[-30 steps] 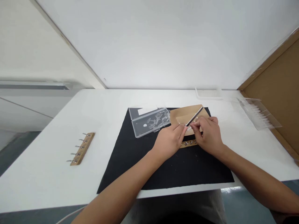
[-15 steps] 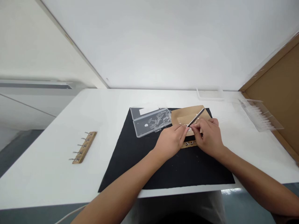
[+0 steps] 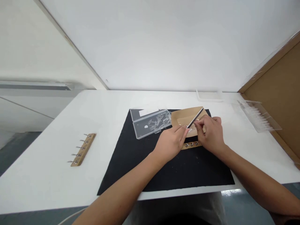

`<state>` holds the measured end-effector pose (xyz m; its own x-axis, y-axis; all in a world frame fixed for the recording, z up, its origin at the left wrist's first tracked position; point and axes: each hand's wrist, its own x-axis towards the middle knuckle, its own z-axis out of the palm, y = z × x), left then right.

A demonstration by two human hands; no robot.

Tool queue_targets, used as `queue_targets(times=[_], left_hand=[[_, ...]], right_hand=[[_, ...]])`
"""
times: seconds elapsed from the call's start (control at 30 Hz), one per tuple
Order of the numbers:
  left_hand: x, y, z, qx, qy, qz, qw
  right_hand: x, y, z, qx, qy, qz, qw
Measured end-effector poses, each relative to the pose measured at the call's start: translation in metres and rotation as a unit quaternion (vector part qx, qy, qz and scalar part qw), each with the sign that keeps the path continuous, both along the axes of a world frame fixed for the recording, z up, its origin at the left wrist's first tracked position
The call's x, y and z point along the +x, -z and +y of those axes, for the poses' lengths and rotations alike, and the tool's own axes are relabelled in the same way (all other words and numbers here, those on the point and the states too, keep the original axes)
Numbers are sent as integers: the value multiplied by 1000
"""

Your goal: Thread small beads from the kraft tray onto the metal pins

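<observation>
My left hand (image 3: 170, 140) is closed on the lower end of a slim black nail file with a pale edge (image 3: 196, 117), which slants up to the right. My right hand (image 3: 211, 132) is pinched beside the middle of the file; whatever its fingertips hold is too small to make out. Beneath both hands lies a brown paper tray (image 3: 184, 113) with white crumbs in it. Just in front of the tray, partly hidden by my hands, is a wooden strip with metal clips (image 3: 192, 144). Left of the tray, an open clear plastic case (image 3: 140, 128) holds several clear nail tips (image 3: 154, 124).
A black mat (image 3: 140, 165) covers the middle of the white table (image 3: 53, 184). Another wooden strip with upright metal clips (image 3: 83, 150) stands at the left. At the back right are a clear tray (image 3: 209, 100) and a clear holder with rows of nail tips (image 3: 257, 117).
My right hand has shifted slightly up and right along the file, uncovering more of the clip strip. My left hand keeps its grip. The whole view has shifted slightly.
</observation>
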<state>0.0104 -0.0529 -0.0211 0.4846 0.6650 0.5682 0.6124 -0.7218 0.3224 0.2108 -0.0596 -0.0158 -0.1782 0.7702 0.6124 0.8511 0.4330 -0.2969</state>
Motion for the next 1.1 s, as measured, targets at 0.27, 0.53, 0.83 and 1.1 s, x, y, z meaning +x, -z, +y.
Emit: queue_targets(times=[0.27,0.53,0.83,1.1], left_hand=[[0,-2,0,9,0,-11,1000],[0,-3,-2,-3,4,-19,1000],[1,-2,-2,-3,10,-21,1000],[1,-2,-3,-11,15,-23,1000]], right_hand=[[-1,1,-1,8,4,6,1000],[1,-3,-2,4,-6,25,1000],[0,-4,-2,5,-14,12,1000],[0,-4,-3,13,-11,4,1000]])
